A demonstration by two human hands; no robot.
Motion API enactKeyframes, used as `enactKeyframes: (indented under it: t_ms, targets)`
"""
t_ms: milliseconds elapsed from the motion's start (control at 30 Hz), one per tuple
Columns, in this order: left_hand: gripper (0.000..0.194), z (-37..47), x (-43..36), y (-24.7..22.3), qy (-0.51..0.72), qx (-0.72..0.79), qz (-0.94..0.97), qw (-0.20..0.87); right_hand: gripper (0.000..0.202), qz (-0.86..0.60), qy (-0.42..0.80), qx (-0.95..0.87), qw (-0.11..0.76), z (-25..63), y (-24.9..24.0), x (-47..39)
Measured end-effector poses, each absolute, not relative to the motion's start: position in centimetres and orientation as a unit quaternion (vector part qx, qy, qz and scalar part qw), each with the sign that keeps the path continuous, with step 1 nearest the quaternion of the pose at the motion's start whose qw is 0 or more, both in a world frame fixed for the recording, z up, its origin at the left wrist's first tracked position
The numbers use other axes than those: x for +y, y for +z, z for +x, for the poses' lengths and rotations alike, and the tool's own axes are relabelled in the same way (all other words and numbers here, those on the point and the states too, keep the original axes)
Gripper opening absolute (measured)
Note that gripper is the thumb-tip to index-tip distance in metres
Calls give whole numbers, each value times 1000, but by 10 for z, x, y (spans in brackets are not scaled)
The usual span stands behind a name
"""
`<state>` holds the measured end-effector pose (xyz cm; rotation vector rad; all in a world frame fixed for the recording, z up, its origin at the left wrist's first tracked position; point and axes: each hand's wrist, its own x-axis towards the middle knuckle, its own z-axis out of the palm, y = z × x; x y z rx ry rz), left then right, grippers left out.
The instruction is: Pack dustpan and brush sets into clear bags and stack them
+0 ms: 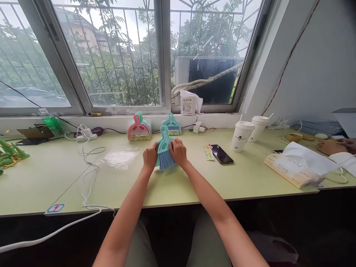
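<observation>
A teal hand brush and dustpan set (166,150) is held upright over the desk, its blue-grey bristles pointing down. My left hand (150,156) is closed on its left edge, and my right hand (178,151) grips the right side. Behind it, against the sill, stands a packaged teal brush and dustpan set (171,124). To the left are packaged pink and teal sets (139,128). A clear plastic bag (120,158) lies flat left of my hands. Right of them, a colourful label card (208,152) rests beside a black phone (221,154).
Two white lidded cups (242,136) with straws and a tissue pack (296,165) stand on the right. White cables (90,170) cross the desk (69,167) at left. Another person's hand (332,146) rests at far right. A window (116,55) is behind.
</observation>
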<state>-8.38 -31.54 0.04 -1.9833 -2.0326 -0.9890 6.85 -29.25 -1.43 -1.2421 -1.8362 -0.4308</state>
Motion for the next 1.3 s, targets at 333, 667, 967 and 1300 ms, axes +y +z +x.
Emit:
enactKeyframes:
  t_ms: [333,667,967,1300]
  targets:
    - [41,-131,-299,10,-323,-776,-532,102,32,-485,-237,-710,454,98,1,-290]
    - [45,-135,-286,-7,-212,-762,-612,-14,34,-680,-61,-705,194,141,-38,-259]
    - [44,-138,-284,-17,-208,-755,-621,-17,22,-719,-86,-679,119,120,-23,-272]
    - [39,-142,-280,-25,-113,-774,-621,45,27,-753,24,-636,164,131,-23,-266]
